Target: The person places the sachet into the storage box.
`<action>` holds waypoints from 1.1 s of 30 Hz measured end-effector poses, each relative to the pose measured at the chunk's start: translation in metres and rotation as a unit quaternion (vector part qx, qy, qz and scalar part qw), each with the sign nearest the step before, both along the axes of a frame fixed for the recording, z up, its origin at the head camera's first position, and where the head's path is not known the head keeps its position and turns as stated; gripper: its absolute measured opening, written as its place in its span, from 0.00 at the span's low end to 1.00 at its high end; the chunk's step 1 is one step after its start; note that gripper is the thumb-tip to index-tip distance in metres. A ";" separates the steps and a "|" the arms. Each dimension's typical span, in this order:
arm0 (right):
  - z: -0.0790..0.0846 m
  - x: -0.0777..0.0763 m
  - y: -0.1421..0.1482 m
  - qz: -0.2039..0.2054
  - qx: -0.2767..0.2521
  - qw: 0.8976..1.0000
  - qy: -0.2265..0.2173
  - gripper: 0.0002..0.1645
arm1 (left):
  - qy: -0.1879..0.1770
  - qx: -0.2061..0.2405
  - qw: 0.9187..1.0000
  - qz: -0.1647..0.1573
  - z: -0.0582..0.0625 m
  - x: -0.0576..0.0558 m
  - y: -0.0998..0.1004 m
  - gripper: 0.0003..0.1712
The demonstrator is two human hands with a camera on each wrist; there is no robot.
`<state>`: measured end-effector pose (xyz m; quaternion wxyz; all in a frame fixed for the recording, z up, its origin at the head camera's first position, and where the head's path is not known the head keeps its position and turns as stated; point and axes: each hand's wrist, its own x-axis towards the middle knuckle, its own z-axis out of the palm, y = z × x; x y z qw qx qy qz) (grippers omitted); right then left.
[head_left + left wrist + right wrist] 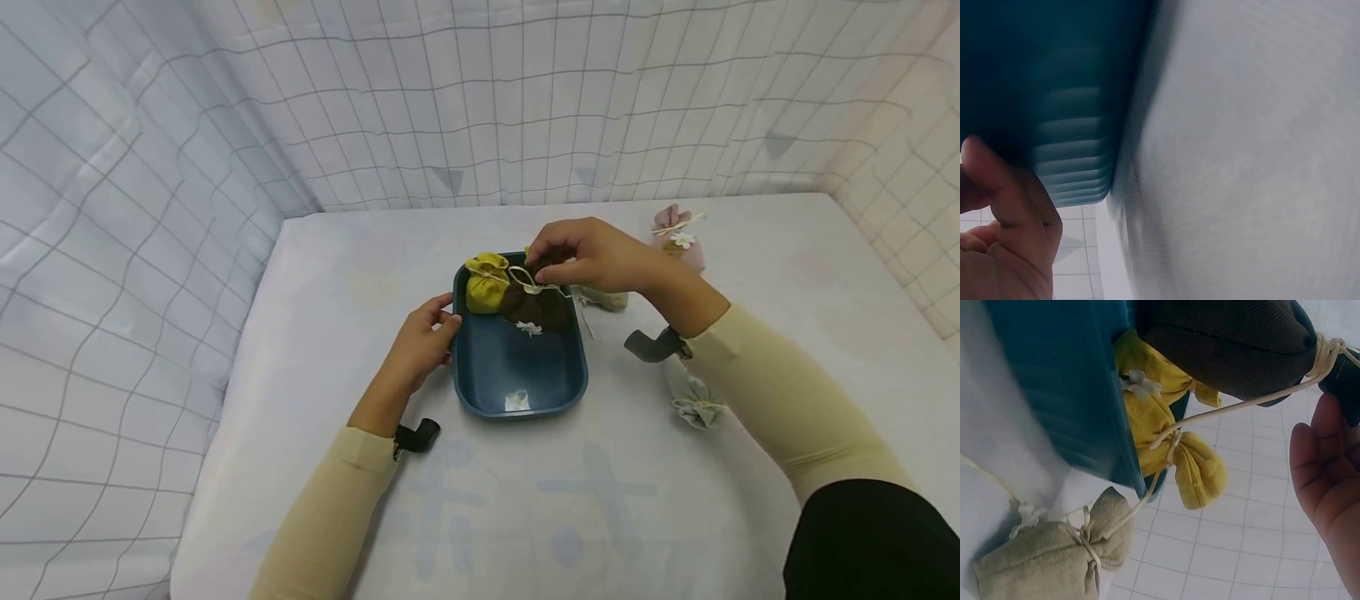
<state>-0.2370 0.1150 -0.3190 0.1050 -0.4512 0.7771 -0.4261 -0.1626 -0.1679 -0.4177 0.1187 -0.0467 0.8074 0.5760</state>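
My right hand (592, 254) pinches the gathered neck of a dark brown drawstring pouch (538, 310). In the right wrist view this pouch (1229, 347) is above the tray rim, its pale cord trailing. A teal tray (487, 367) lies on the table, and my left hand (422, 337) grips its left rim, thumb on top and fingers outside. Inside at the far end sits a yellow drawstring pouch (486, 292). A second yellow pouch (1147, 365) shows in the right wrist view, mostly hidden from the head view.
Just right of the tray lies a beige pouch (606, 300), partly under my right hand. Farther right are a pink pouch (678, 242) with a white flower and a pale grey pouch (697, 404) near my right forearm. Grid-patterned white curtains (480, 108) surround the table.
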 end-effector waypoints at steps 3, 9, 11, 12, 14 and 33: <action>-0.003 -0.003 -0.005 -0.001 0.005 1.000 -0.001 0.08 | 0.007 -0.001 1.000 -0.003 0.000 -0.001 0.002 0.28; -0.008 -0.008 -0.021 0.013 0.020 1.000 -0.017 0.08 | 0.021 -0.006 1.000 -0.005 0.003 -0.001 0.002 0.28; -0.010 -0.009 -0.026 0.023 0.026 0.999 -0.032 0.08 | 0.015 -0.006 1.000 -0.002 0.003 0.000 0.002 0.28; -0.011 -0.009 -0.028 0.027 0.028 0.998 -0.039 0.09 | 0.012 -0.006 1.000 -0.002 0.003 0.000 0.002 0.28; -0.014 -0.010 -0.033 0.032 0.032 0.998 -0.052 0.09 | 0.008 -0.006 1.000 -0.001 0.002 0.000 0.002 0.28; -0.039 -0.023 -0.058 0.019 0.121 0.989 -0.085 0.10 | 0.018 0.002 1.000 0.005 0.002 0.002 0.003 0.28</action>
